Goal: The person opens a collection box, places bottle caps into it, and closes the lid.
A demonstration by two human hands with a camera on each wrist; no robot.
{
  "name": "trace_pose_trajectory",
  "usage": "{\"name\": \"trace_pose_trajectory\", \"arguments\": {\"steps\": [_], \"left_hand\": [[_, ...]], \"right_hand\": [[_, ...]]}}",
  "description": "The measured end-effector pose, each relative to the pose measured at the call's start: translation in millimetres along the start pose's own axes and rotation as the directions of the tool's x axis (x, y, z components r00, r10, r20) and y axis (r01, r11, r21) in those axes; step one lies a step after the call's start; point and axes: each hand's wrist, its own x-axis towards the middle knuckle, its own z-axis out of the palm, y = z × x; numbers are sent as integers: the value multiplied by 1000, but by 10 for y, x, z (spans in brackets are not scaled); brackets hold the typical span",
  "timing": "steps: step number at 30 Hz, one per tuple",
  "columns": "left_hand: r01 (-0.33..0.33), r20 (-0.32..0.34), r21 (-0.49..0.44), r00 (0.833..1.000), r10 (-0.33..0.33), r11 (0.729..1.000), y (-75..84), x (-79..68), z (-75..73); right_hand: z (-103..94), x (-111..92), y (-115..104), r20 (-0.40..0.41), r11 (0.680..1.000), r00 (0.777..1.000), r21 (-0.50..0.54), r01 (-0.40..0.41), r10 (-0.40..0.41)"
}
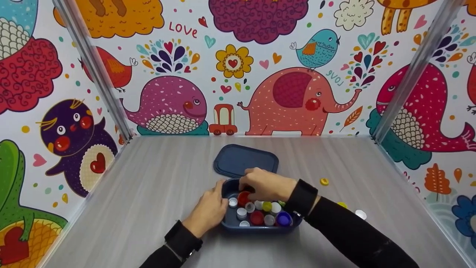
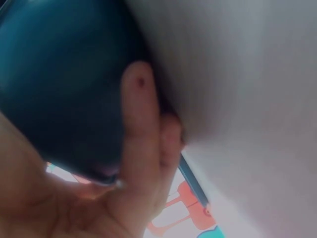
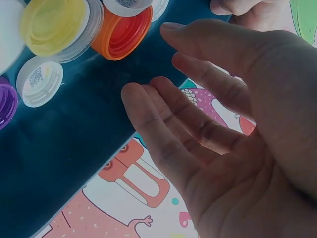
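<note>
A dark blue plastic box [image 1: 260,229] holds several bottle caps in white, clear, red, yellow and purple. My left hand [image 1: 208,210] grips the box's left end, thumb at the rim and fingers along the outer wall. In the left wrist view those fingers [image 2: 138,129] lie against the blue wall, low beside the tabletop. Over the back left of the box reaches my right hand [image 1: 267,184], fingers dipping inside. The right wrist view shows its fingers [image 3: 168,119] spread with nothing between them, near an orange-red cap [image 3: 130,32] and a white cap [image 3: 39,82].
The blue lid [image 1: 245,160] lies flat right behind the box. To the right on the grey table [image 1: 156,178] are a yellow ring-like cap [image 1: 324,181], another yellow cap [image 1: 342,205] and a white cap [image 1: 360,214]. A wall with animal pictures [image 1: 230,74] stands behind.
</note>
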Motion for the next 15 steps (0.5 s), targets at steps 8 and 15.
{"name": "trace_pose_trajectory", "arguments": {"steps": [8,15], "left_hand": [[0,-17,7,1000,0,1000,-10,6,10],[-54,-63,31,996,56,998,-19,-12,25]], "right_hand": [[-42,-73,75,-42,999,999,33,27,-26],[-127,-164,200,-112,998,992,34,55,-51]]}}
